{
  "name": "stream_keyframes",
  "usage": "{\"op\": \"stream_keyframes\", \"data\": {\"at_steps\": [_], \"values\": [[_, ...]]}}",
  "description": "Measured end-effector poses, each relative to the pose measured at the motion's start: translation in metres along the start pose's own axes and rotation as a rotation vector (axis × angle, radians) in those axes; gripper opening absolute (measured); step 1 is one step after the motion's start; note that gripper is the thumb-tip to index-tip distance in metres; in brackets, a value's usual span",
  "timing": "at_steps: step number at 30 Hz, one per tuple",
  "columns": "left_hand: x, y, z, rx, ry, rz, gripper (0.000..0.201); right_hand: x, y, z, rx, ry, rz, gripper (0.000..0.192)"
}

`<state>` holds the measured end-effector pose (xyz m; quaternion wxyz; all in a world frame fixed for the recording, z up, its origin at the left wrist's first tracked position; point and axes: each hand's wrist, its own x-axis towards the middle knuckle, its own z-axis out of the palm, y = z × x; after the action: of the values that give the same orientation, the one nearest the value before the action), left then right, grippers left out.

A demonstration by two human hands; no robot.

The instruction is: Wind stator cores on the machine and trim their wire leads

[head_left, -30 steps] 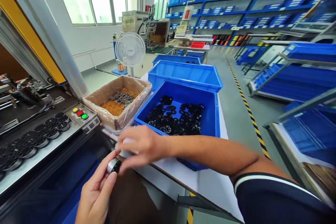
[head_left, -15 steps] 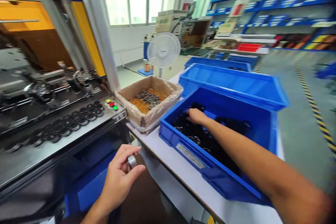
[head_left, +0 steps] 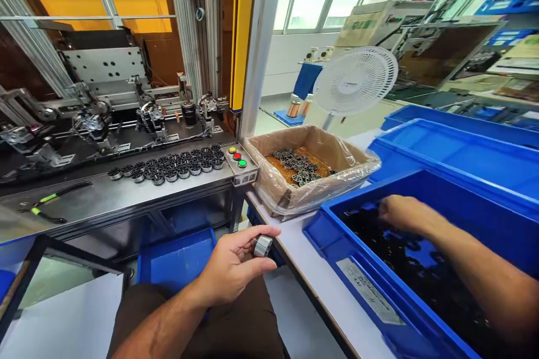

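My left hand point(head_left: 238, 263) is closed on a small silvery ring-shaped metal part point(head_left: 263, 245), pinched between the fingers above my lap. Over to the right, my right hand point(head_left: 402, 213) reaches inside a blue bin point(head_left: 357, 266), near its far left corner. Its fingers are curled down at the heap of dark parts point(head_left: 391, 252), and motion blur hides what they grip. Many similar black, silver-rimmed round parts point(head_left: 168, 165) stand in rows on the metal bench ledge to the left.
A plastic-lined carton point(head_left: 290, 202) with wheel-like metal parts sits left of the bin. Beside it is a button box point(head_left: 242, 164) on the machine bench. Pliers point(head_left: 54, 199) lie on the ledge. A white fan point(head_left: 356, 81) stands behind, and another blue bin point(head_left: 458, 146) adjoins.
My view has swung left, so the machine and bench show more. The left hand still holds the metal part. My right hand remains inside the blue bin, with its fingers curled.
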<state>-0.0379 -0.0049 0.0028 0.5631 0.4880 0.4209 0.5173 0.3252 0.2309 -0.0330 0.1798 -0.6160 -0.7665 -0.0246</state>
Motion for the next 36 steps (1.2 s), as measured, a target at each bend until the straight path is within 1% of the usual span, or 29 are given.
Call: {"op": "stream_keyframes", "data": {"at_steps": [1, 2, 3, 4, 5, 6, 7, 8, 9, 10, 12, 15, 19, 22, 25, 29, 32, 36], "values": [[0.001, 0.001, 0.001, -0.056, 0.016, -0.005, 0.047, -0.003, -0.013, -0.015, 0.001, 0.004, -0.010, 0.029], [0.003, 0.001, 0.001, -0.104, 0.034, -0.007, 0.047, -0.011, -0.031, -0.030, 0.003, -0.012, -0.028, 0.022], [0.005, 0.001, 0.002, -0.148, 0.056, -0.004, 0.048, -0.023, -0.053, -0.045, 0.027, 0.038, -0.062, 0.013], [0.007, 0.002, 0.004, -0.186, 0.074, -0.002, 0.050, -0.038, -0.078, -0.059, 0.167, 0.134, -0.189, 0.019], [0.009, 0.002, 0.005, -0.215, 0.086, -0.001, 0.052, -0.055, -0.104, -0.069, 0.320, 0.212, -0.363, 0.027], [0.011, 0.002, 0.007, -0.233, 0.092, -0.002, 0.054, -0.073, -0.130, -0.076, 0.452, 0.264, -0.535, 0.029], [0.013, 0.002, 0.009, -0.239, 0.088, -0.005, 0.055, -0.089, -0.153, -0.080, 0.560, 0.281, -0.697, 0.029], [0.014, 0.002, 0.010, -0.238, 0.075, -0.012, 0.055, -0.102, -0.172, -0.081, 0.633, 0.229, -0.785, 0.031], [0.015, 0.002, 0.012, -0.228, 0.051, -0.024, 0.053, -0.113, -0.185, -0.079, 0.704, 0.192, -0.835, 0.034], [0.016, 0.002, 0.013, -0.216, 0.024, -0.035, 0.051, -0.120, -0.194, -0.076, 0.756, 0.176, -0.868, 0.035], [0.016, 0.001, 0.016, -0.198, -0.017, -0.044, 0.049, -0.128, -0.198, -0.070, 0.808, 0.189, -0.875, 0.036], [0.015, -0.001, 0.021, -0.203, -0.043, -0.046, 0.051, -0.128, -0.191, -0.063, 0.806, 0.264, -0.889, 0.032], [0.017, -0.002, 0.028, -0.242, -0.048, -0.054, 0.051, -0.124, -0.189, -0.061, 0.819, 0.289, -0.901, 0.032], [0.017, -0.001, 0.030, -0.229, -0.032, -0.025, 0.048, -0.122, -0.191, -0.062, 0.820, 0.290, -0.903, 0.034], [0.015, 0.002, 0.030, -0.166, 0.000, 0.000, 0.047, -0.122, -0.189, -0.061, 0.785, 0.288, -0.919, 0.034], [0.014, 0.004, 0.029, -0.112, 0.029, -0.005, 0.048, -0.121, -0.185, -0.059, 0.717, 0.304, -0.963, 0.034], [0.014, 0.003, 0.029, -0.136, 0.015, -0.007, 0.051, -0.119, -0.184, -0.060, 0.661, 0.347, -1.004, 0.030], [0.015, 0.003, 0.029, -0.143, -0.012, -0.046, 0.052, -0.117, -0.184, -0.062, 0.594, 0.381, -1.057, 0.022]]}}
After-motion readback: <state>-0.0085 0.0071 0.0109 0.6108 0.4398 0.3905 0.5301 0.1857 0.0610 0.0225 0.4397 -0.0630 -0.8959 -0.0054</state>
